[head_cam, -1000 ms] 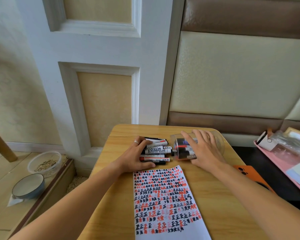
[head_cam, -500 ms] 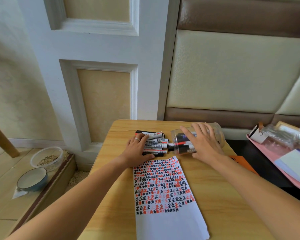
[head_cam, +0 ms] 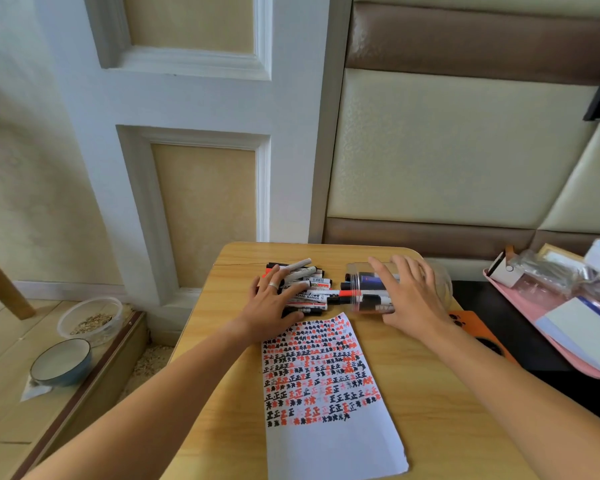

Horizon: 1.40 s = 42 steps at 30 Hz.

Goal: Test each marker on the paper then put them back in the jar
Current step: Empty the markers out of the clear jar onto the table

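Many markers [head_cam: 307,289] lie loose in a heap near the table's [head_cam: 430,410] far edge, left of centre; several more sit inside the jar [head_cam: 368,289], which lies on its side near the far right corner, mouth toward the heap. Left hand [head_cam: 274,306] rests flat on the heap, fingers spread and straight, gripping nothing. Right hand [head_cam: 409,299] lies over the jar, fingers extended across its wall, steadying it, not curled round. Paper [head_cam: 326,393] sits in the middle, reaching the near edge, mostly filled with red and black marks, bottom part blank

Risks: jar is round and on its side, so a light press could let it roll toward the right edge, or spill the markers already in it. Pushing the heap sideways may jam tips at the mouth or scatter some off the far or left edge. Can't tell which markers are tested, so untested ones could go in

Versus 1.0 s ago: both hands stay in about the same places, left fingers spread a little wider over the heap; head camera has tilted up, so the table sits lower in frame
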Motion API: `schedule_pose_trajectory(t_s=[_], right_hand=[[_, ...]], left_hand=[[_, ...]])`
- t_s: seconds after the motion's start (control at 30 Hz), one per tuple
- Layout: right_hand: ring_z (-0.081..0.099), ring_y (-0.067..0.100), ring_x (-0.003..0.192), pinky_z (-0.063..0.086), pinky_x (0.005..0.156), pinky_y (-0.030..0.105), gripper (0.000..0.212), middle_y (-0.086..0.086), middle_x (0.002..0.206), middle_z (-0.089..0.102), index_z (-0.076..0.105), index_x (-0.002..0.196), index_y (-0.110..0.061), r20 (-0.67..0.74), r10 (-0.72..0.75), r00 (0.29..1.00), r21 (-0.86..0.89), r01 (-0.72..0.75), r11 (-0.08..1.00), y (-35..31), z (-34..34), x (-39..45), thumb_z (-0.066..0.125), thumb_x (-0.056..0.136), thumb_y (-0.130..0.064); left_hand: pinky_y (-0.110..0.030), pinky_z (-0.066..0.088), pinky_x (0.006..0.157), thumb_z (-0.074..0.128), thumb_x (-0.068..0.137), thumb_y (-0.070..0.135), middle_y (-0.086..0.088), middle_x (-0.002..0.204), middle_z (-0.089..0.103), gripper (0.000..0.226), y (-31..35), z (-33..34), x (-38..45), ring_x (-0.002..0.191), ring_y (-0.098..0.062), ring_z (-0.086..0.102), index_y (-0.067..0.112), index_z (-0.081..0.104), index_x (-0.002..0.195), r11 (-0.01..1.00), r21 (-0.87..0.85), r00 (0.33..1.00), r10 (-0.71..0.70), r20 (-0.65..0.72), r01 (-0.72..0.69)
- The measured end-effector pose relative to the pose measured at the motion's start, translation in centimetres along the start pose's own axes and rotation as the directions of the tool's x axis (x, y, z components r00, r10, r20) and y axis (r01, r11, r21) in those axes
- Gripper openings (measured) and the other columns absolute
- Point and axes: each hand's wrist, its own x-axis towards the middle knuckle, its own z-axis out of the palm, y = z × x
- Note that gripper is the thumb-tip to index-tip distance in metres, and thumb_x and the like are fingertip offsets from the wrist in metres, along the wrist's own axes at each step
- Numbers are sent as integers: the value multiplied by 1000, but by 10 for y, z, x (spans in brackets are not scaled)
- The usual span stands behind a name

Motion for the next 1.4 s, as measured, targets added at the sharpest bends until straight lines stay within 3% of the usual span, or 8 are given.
schedule_pose_trajectory(t_s=[0.3, 0.6, 0.73, 1.0, 1.1, 1.2, 1.4], right_hand=[[30, 33, 144, 16, 123, 54, 116, 15, 150, 35, 14, 163, -29, -3, -96, 995, -151, 95, 984, -13, 8, 7, 87, 73, -29], [27, 36, 147, 6, 123, 57, 110, 18, 154, 30, 7, 163, -30, 9, -209, 978, -314, 201, 928, -35, -10, 26, 81, 81, -21], [27, 35, 147, 8, 123, 57, 111, 17, 155, 31, 9, 163, -31, -1, -219, 976, -300, 208, 931, -34, -8, 27, 81, 79, -18], [16, 30, 152, 6, 125, 52, 118, 12, 162, 19, -7, 162, -35, 41, -95, 995, -146, 100, 984, -18, -8, 13, 79, 83, -40], [12, 29, 153, 3, 125, 50, 118, 11, 163, 15, -9, 162, -36, 62, -84, 994, -103, 90, 991, -15, -7, 7, 79, 83, -40], [13, 29, 153, 3, 125, 50, 117, 11, 163, 16, -9, 162, -36, 55, -96, 994, -97, 101, 990, -17, -7, 5, 78, 84, -39], [18, 30, 151, 6, 125, 52, 117, 12, 160, 21, -5, 163, -33, 20, -125, 992, -103, 127, 987, -31, -4, 9, 80, 82, -34]], left_hand=[[-54, 3, 123, 56, 88, 59, 2, 166, 6, 75, 12, 2, -2, 154, -26, -2, 49, 25, 154, 979, -205, 1000, 2, -9, -3], [-53, 8, 125, 58, 82, 73, 5, 164, 8, 83, 11, 11, -1, 153, -25, 3, 50, 23, 154, 979, -198, 997, 39, -69, -52], [-52, 7, 125, 62, 83, 71, 5, 164, 7, 86, 13, 10, -2, 153, -24, 2, 46, 23, 156, 975, -220, 997, 17, -76, -33], [-53, 7, 126, 64, 85, 69, 2, 164, 14, 83, 17, 8, -3, 154, -23, 7, 41, 29, 155, 979, -200, 994, -50, -98, 29], [-52, -6, 125, 58, 83, 75, 5, 168, 7, 93, 15, 10, -3, 156, -19, -6, 45, 14, 159, 994, -102, 985, 11, -171, -29], [-50, -8, 125, 53, 88, 71, 10, 170, 2, 92, 17, 11, -2, 155, -10, -13, 40, 7, 162, 990, -5, 970, 135, -204, -138], [-45, 5, 126, 46, 98, 62, 6, 166, 21, 79, 22, 6, -4, 154, -13, 9, 36, 8, 162, 984, -26, 980, 175, -92, -178]])
